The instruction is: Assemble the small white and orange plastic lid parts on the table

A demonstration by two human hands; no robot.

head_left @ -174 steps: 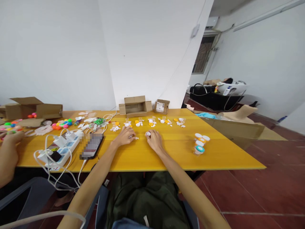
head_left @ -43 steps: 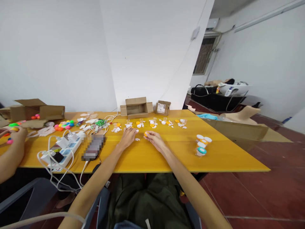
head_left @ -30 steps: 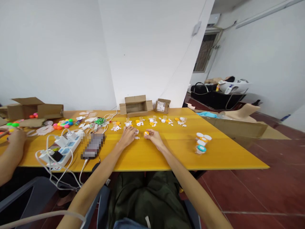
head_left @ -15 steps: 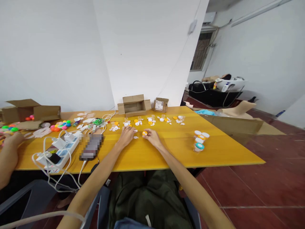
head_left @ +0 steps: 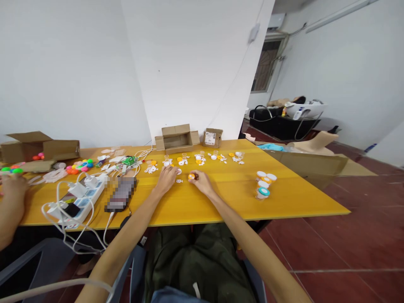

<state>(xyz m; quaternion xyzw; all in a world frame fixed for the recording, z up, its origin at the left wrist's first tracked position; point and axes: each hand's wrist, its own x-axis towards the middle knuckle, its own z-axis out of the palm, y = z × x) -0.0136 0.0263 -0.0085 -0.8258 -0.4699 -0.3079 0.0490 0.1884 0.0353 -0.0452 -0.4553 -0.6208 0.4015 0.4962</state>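
Observation:
Over the middle of the table, my left hand (head_left: 166,179) pinches a small white disc (head_left: 179,171) at its fingertips. A sliver of orange shows by those fingers; what it belongs to is hidden. To the right, my right hand (head_left: 202,182) grips a small orange round cap (head_left: 191,176) with a pale centre between thumb and fingers. Between the two hands, a flat white cut-out piece (head_left: 179,181) lies on the table. Behind them runs a row of small piles, with white pieces (head_left: 152,169), orange rings (head_left: 198,161) and clear cups (head_left: 215,152).
Several lidded jars (head_left: 262,192) stand together at the right. A power strip (head_left: 90,198) with chargers and cables and a phone (head_left: 121,194) lie left. Cardboard boxes (head_left: 176,141) line the back. Another person's hand (head_left: 14,189) is at far left by colourful balls (head_left: 80,165).
The white disc in my left fingers has turned from edge-on to show more of its face. My right hand stays in place with the orange cap. The view has shifted slightly.

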